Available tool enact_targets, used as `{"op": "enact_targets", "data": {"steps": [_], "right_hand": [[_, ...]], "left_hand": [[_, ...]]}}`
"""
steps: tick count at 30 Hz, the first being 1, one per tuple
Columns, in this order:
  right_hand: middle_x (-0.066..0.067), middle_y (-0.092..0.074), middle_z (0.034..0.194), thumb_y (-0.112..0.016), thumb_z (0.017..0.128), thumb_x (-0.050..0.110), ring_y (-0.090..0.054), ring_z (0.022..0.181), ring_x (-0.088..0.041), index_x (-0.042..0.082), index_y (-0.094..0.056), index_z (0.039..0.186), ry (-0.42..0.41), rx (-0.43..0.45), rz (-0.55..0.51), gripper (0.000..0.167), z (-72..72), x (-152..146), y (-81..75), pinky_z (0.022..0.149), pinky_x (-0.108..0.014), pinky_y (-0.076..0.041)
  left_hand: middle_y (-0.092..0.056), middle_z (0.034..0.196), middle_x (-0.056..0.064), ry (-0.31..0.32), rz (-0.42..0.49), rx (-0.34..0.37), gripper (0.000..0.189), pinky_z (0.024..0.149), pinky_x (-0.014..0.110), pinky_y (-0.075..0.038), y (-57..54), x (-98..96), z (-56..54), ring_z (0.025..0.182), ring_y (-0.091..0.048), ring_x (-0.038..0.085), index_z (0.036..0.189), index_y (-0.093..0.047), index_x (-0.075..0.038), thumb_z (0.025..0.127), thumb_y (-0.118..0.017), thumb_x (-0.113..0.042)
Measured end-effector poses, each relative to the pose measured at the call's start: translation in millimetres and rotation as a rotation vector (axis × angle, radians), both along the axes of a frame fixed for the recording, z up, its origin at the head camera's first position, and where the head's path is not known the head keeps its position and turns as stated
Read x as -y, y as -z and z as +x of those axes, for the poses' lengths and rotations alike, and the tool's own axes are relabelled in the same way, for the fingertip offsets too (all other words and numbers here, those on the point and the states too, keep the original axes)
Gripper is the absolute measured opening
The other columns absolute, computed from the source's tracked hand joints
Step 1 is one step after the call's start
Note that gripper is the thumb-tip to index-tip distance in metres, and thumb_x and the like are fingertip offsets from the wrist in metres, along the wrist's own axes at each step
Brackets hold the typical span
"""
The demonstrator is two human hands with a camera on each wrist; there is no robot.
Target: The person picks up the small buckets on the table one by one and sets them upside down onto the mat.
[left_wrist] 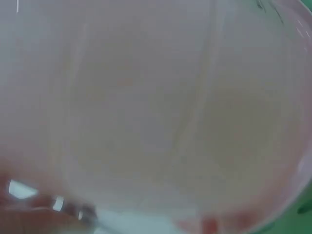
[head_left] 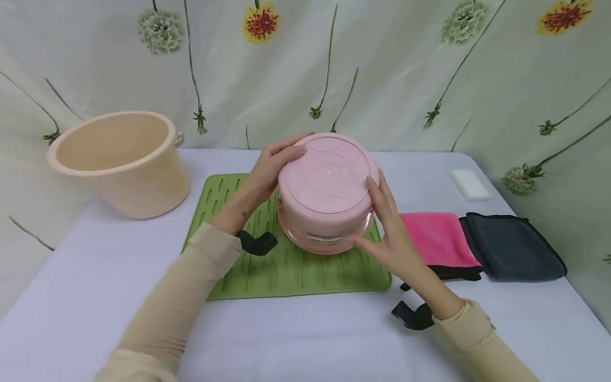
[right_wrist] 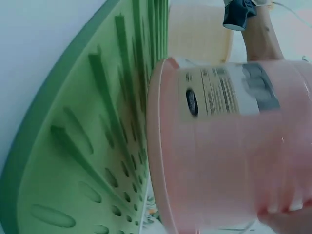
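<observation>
A small pink bucket (head_left: 329, 175) is upside down over the green ribbed mat (head_left: 281, 281), its round base tilted up. My left hand (head_left: 269, 167) grips it at the upper left, fingers over the edge of the base. On the right side, my right hand (head_left: 389, 233) holds it with fingers along the wall and thumb near the front. A printed label (right_wrist: 229, 90) shows on the bucket's wall in the right wrist view, where the rim faces the mat; whether they touch, I cannot tell. The left wrist view is mostly a blurred, pale close-up.
A large peach bucket (head_left: 157, 180) stands upright at the left. To the right lie a pink cloth (head_left: 439, 239), a dark folded cloth (head_left: 511, 246) and a white block (head_left: 469, 184). A floral curtain (head_left: 382, 79) hangs behind the white-covered table (head_left: 296, 339).
</observation>
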State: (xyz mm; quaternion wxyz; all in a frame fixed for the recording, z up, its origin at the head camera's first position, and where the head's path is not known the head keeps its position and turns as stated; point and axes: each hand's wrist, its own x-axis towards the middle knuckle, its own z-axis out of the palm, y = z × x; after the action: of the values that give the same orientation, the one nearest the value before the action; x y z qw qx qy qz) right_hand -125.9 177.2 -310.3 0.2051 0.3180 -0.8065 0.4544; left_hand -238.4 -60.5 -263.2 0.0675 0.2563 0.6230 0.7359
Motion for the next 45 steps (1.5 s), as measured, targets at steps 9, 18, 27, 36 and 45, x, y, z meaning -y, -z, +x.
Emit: {"op": "enact_targets", "data": {"steps": [9, 18, 27, 36, 45], "right_hand": [[-0.021, -0.009, 0.152, -0.071, 0.078, -0.008, -0.013, 0.138, -0.026, -0.001, -0.021, 0.147, 0.160, 0.127, -0.186, 0.085, -8.5, 19.5, -14.6, 0.102, -0.051, -0.026], [-0.016, -0.012, 0.152, -0.068, 0.085, 0.000, -0.018, 0.136, -0.027, 0.005, -0.017, 0.149, 0.153, 0.272, -0.251, 0.082, -28.2, 28.7, -18.0, 0.104, -0.048, -0.025], [-0.017, -0.010, 0.152, -0.065, 0.086, -0.001, -0.016, 0.137, -0.030, 0.004, -0.014, 0.149, 0.122, 0.299, -0.268, 0.081, -36.2, 25.8, -13.2, 0.102, -0.051, -0.025], [-0.020, -0.012, 0.151, -0.065, 0.086, 0.000, -0.016, 0.137, -0.029, 0.001, -0.016, 0.148, 0.151, 0.279, -0.275, 0.079, -47.1, 31.4, -8.4, 0.101, -0.053, -0.027], [-0.012, -0.006, 0.154, -0.069, 0.085, 0.006, -0.009, 0.138, -0.029, 0.007, -0.024, 0.148, 0.259, 0.059, -0.127, 0.078, -25.8, 21.9, 10.1, 0.097, -0.060, -0.028]], "left_hand": [[-0.046, 0.138, 0.000, 0.044, -0.198, -0.001, 0.044, 0.097, 0.034, -0.038, 5.0, -13.8, -40.2, 0.125, -0.041, 0.012, 0.139, -0.047, -0.011, 0.096, -0.052, -0.023], [-0.039, 0.143, 0.001, 0.055, -0.285, 0.090, 0.046, 0.098, 0.035, -0.036, 5.4, -13.1, -63.8, 0.128, -0.037, 0.015, 0.141, -0.044, -0.013, 0.097, -0.048, -0.025], [-0.038, 0.143, 0.001, 0.017, -0.276, 0.060, 0.047, 0.102, 0.036, -0.031, 25.6, -16.2, -74.0, 0.130, -0.033, 0.014, 0.142, -0.042, -0.016, 0.098, -0.044, -0.031], [-0.036, 0.144, 0.001, -0.013, -0.293, 0.081, 0.051, 0.103, 0.038, -0.029, 28.4, -14.4, -85.0, 0.130, -0.032, 0.016, 0.144, -0.039, -0.014, 0.099, -0.039, -0.039], [-0.029, 0.149, -0.002, -0.091, -0.466, -0.217, 0.054, 0.108, 0.047, -0.011, -4.8, 30.8, -52.7, 0.136, -0.019, 0.013, 0.145, -0.037, -0.016, 0.099, -0.040, -0.044]]}}
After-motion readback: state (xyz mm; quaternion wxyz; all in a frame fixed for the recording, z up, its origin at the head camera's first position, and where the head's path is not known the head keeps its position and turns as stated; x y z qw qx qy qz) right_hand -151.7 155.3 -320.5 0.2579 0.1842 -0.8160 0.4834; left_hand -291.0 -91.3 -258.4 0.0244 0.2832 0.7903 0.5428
